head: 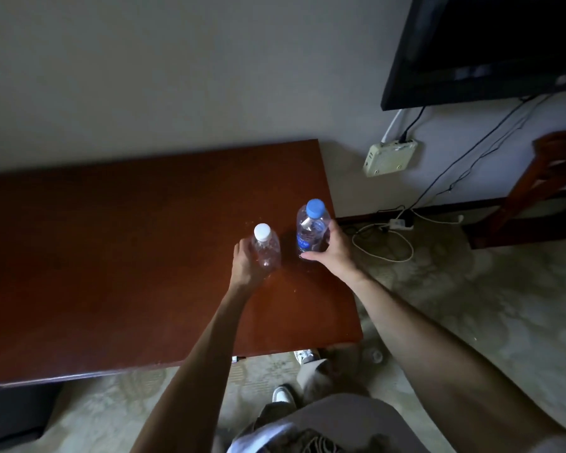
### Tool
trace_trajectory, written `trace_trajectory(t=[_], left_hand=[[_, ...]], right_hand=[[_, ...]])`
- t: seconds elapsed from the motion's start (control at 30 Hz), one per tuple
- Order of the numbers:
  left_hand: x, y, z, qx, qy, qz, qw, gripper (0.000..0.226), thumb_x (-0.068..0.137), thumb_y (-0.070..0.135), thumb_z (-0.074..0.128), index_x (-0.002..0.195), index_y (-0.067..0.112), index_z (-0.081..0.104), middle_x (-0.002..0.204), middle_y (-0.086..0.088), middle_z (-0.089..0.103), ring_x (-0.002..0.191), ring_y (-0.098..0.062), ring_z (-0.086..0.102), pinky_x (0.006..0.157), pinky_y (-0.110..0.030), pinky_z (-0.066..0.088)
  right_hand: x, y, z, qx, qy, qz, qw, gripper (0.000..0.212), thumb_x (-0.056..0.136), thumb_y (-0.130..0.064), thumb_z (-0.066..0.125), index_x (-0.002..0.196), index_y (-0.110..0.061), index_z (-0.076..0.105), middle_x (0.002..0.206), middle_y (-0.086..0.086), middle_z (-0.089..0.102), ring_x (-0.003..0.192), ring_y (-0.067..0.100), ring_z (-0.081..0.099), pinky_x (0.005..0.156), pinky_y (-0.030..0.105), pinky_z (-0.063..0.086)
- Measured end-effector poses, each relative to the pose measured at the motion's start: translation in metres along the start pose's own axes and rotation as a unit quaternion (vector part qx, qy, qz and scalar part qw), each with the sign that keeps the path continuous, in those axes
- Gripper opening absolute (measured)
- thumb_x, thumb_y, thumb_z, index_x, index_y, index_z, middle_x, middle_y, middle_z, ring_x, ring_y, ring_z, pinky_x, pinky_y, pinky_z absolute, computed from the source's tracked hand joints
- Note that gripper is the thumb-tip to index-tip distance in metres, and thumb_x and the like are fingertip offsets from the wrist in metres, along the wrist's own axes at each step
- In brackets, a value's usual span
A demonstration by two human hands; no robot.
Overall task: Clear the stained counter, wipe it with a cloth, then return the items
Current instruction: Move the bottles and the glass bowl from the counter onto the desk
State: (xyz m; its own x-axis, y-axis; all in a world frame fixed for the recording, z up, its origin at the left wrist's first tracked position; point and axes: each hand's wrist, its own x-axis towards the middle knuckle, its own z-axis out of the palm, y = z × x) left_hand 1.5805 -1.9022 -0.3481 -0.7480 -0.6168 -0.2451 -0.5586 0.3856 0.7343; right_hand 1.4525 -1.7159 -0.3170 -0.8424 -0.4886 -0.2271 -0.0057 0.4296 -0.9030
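Note:
Two plastic bottles stand upright on the right part of a dark red-brown wooden counter (pixel 111 256). The clear bottle with a white cap (pixel 266 245) is held at its body by my left hand (pixel 247 266), fingers wrapped around its left side. To its right, the bottle with a blue cap and blue label (pixel 311 228) is gripped by my right hand (pixel 332 253), thumb in front and fingers behind. Small pale specks show on the counter near the bottles. No cloth is in view.
The counter's right end lies just beyond the blue-capped bottle. A black TV (pixel 487 47) hangs on the wall at upper right, a white box (pixel 389 156) and cables (pixel 386 240) below it. A wooden chair (pixel 549 178) stands at far right. Carpet covers the floor.

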Motion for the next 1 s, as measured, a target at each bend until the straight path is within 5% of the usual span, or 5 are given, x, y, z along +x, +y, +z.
trace_trajectory(t=[0.23, 0.47, 0.73, 0.9, 1.0], left_hand=[[-0.075, -0.009, -0.034, -0.154, 0.013, -0.076, 0.985, 0.050, 0.070, 0.035, 0.089, 0.107, 0.015, 0.063, 0.105, -0.012, 0.072, 0.094, -0.028, 0.071, 0.082, -0.046, 0.061], [-0.180, 0.007, 0.024, -0.198, -0.203, -0.066, 0.957, 0.003, 0.095, 0.012, 0.065, 0.097, 0.014, 0.065, 0.099, -0.017, 0.074, 0.077, -0.019, 0.074, 0.066, -0.031, 0.061], [-0.239, 0.065, 0.187, 0.056, -0.507, -0.146, 0.848, 0.017, 0.100, 0.030, 0.059, 0.100, 0.014, 0.055, 0.084, -0.003, 0.067, 0.070, -0.015, 0.065, 0.062, -0.027, 0.050], [-0.250, 0.123, 0.285, 0.135, -0.548, -0.085, 0.821, 0.013, 0.102, 0.028, 0.056, 0.097, 0.016, 0.056, 0.083, -0.002, 0.066, 0.070, -0.015, 0.063, 0.065, -0.026, 0.046], [-0.255, 0.150, 0.338, 0.172, -0.538, -0.071, 0.823, 0.015, 0.101, 0.030, 0.057, 0.090, 0.020, 0.057, 0.084, -0.003, 0.067, 0.073, -0.017, 0.064, 0.065, -0.027, 0.047]], right_hand=[[-0.068, 0.048, -0.025, 0.022, 0.082, 0.047, 0.995, 0.051, 0.076, -0.009, 0.078, 0.120, -0.013, 0.054, 0.123, 0.000, 0.057, 0.115, 0.015, 0.053, 0.099, 0.032, 0.045], [-0.232, 0.156, -0.069, 0.098, 0.148, 0.232, 0.956, 0.032, 0.086, -0.013, 0.070, 0.114, -0.007, 0.056, 0.109, 0.015, 0.064, 0.094, 0.026, 0.063, 0.081, 0.028, 0.051], [-0.470, 0.267, -0.095, 0.250, 0.272, 0.512, 0.776, 0.018, 0.091, -0.005, 0.061, 0.106, -0.004, 0.052, 0.087, 0.019, 0.060, 0.066, 0.023, 0.053, 0.055, 0.027, 0.035], [-0.550, 0.316, -0.114, 0.389, 0.358, 0.509, 0.680, 0.015, 0.094, 0.012, 0.037, 0.099, 0.006, 0.049, 0.082, 0.020, 0.056, 0.036, 0.010, 0.058, 0.033, 0.015, 0.040], [-0.553, 0.344, -0.157, 0.389, 0.387, 0.530, 0.647, 0.015, 0.094, 0.010, 0.045, 0.109, 0.010, 0.051, 0.086, 0.021, 0.058, 0.049, 0.015, 0.063, 0.042, 0.022, 0.046]])
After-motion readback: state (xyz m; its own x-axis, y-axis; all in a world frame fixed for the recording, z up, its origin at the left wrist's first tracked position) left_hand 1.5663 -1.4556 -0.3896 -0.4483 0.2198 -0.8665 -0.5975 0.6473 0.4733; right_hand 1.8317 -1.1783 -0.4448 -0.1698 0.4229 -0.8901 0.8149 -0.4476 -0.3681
